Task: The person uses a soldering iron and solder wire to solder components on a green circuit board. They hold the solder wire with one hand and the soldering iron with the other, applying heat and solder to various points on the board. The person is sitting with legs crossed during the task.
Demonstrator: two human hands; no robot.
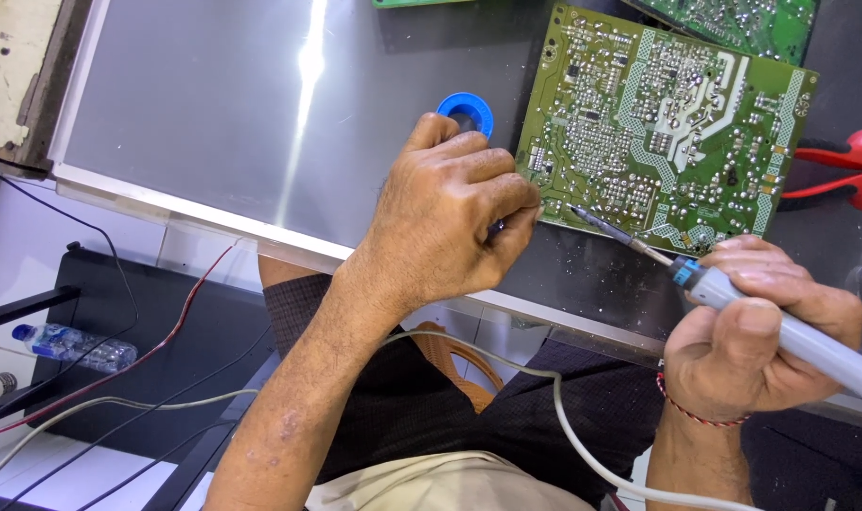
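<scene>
A green circuit board (667,123) lies solder side up on a grey metal sheet (222,114). My right hand (753,331) grips a grey soldering iron (781,326), whose dark tip touches the board's near edge. My left hand (450,218) is closed at the board's left corner, fingers pinched together on something too small to make out. A blue solder spool (467,110) sits just behind the left hand.
Red-handled pliers (843,170) lie at the right of the board. A second green board (734,19) shows at the top edge. The iron's white cord (563,416) crosses my lap. Below left are a dark shelf (166,322), loose wires and a plastic bottle (71,345).
</scene>
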